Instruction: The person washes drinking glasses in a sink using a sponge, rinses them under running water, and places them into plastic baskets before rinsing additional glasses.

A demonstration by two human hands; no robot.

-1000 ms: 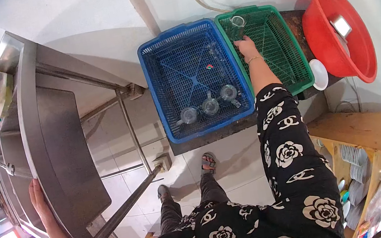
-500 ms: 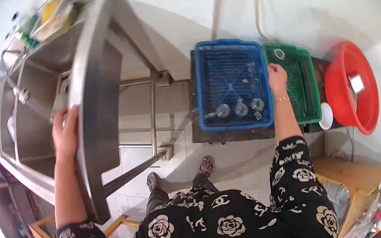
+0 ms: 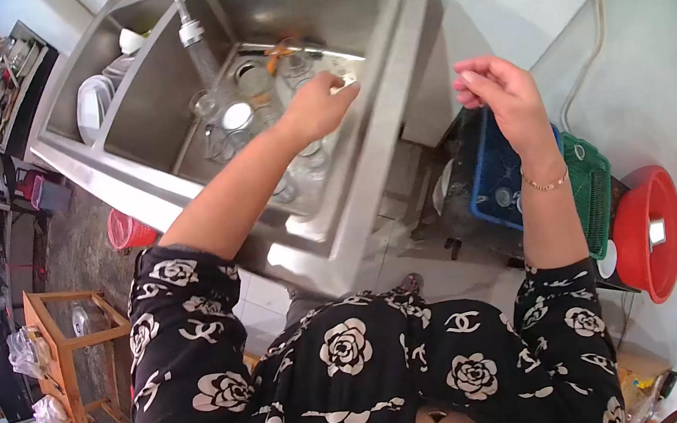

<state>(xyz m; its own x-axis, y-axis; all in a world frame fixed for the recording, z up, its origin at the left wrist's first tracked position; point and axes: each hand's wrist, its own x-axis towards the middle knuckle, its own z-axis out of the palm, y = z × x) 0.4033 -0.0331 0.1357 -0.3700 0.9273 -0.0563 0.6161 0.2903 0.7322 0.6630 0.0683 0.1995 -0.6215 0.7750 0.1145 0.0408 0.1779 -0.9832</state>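
Note:
My left hand point(image 3: 317, 110) is over the right basin of the steel sink point(image 3: 396, 69), fingers loosely bent and apart, with nothing visible in them. Beneath and beside it, several clear glass cups point(image 3: 254, 81) lie in the basin, some partly hidden by my forearm. Water runs from the faucet head point(image 3: 191, 33) onto the glassware. My right hand point(image 3: 506, 96) is raised in the air right of the sink, its fingers half curled and holding nothing visible. Below that hand is a blue basket point(image 3: 488, 179), partly covered by my hand and arm, with clear glassware inside.
White plates point(image 3: 92, 107) stand in the sink's left basin. A green basket point(image 3: 593, 198) and a red basin point(image 3: 651, 237) are at the right by the wall. A wooden rack point(image 3: 67, 343) and a red bin point(image 3: 129, 230) stand on the left.
My view has turned toward the sink. My left hand has left the sink's edge and moved over the basin. My right hand has come away from between the blue and green baskets.

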